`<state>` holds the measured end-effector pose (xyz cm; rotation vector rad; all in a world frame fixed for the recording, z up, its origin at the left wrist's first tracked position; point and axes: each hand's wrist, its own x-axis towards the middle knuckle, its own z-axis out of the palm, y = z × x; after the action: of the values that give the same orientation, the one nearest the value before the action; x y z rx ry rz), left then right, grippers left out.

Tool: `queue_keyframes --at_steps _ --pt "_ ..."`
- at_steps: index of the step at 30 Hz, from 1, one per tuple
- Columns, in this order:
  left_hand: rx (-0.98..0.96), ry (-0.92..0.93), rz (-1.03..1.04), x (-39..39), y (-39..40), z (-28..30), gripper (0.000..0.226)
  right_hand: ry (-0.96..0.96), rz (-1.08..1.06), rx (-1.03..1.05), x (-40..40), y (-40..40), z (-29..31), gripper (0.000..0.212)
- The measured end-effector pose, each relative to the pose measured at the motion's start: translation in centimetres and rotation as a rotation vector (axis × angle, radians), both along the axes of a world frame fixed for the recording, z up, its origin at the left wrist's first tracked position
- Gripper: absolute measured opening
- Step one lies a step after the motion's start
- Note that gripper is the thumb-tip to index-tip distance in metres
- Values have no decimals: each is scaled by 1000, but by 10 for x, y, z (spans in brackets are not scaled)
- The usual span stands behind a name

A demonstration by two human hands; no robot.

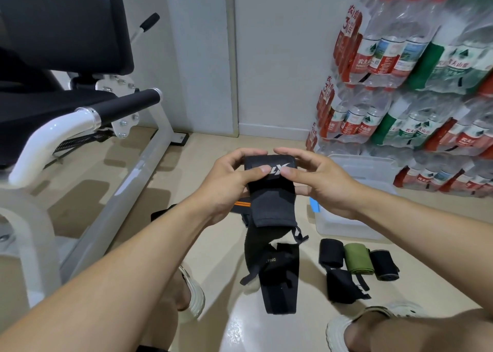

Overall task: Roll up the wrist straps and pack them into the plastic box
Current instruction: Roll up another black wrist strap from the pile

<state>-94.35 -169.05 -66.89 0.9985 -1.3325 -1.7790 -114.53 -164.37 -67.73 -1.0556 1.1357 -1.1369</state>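
Both hands hold a black wrist strap (269,191) with a white logo in front of me. My left hand (229,181) pinches its rolled top end from the left, and my right hand (317,181) pinches it from the right. The strap's free end hangs down below the hands. Under it on the floor lies a loose black strap (277,277). Right of that lie three rolled straps: black (331,253), green (357,258) and black (384,265). Another loose black strap (342,285) lies in front of them. The clear plastic box (352,226) stands behind, partly hidden by my right hand.
A white exercise machine (88,127) with black pads fills the left side. Shrink-wrapped packs of water bottles (416,85) are stacked at the right against the wall. My feet in pale sandals (346,330) rest on the beige floor near the straps.
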Motion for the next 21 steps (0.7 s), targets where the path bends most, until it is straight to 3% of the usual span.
queue_keyframes --at_steps 13,21 --pt "-113 -80 -39 0 3 -3 35 20 46 103 -2 3 -1 63" --pt "-52 -10 -9 -2 2 -6 46 7 -15 35 0 3 -3 45"
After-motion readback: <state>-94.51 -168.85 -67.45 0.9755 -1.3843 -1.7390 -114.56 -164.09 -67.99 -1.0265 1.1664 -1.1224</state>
